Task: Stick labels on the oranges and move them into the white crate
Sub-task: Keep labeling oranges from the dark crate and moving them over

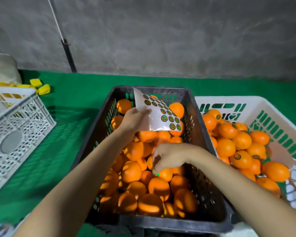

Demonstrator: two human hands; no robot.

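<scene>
A dark grey crate in front of me is full of unlabelled oranges. My left hand holds a white label sheet with several round stickers above the crate's far end. My right hand hovers over the pile with its fingers pinched on a single shiny label, which touches or nearly touches an orange. To the right stands the white crate, holding several oranges with dark round labels.
A green cloth covers the table. At the left stands an empty-looking white lattice crate, with yellow packets behind it. A grey wall rises at the back, with a dark rod leaning on it.
</scene>
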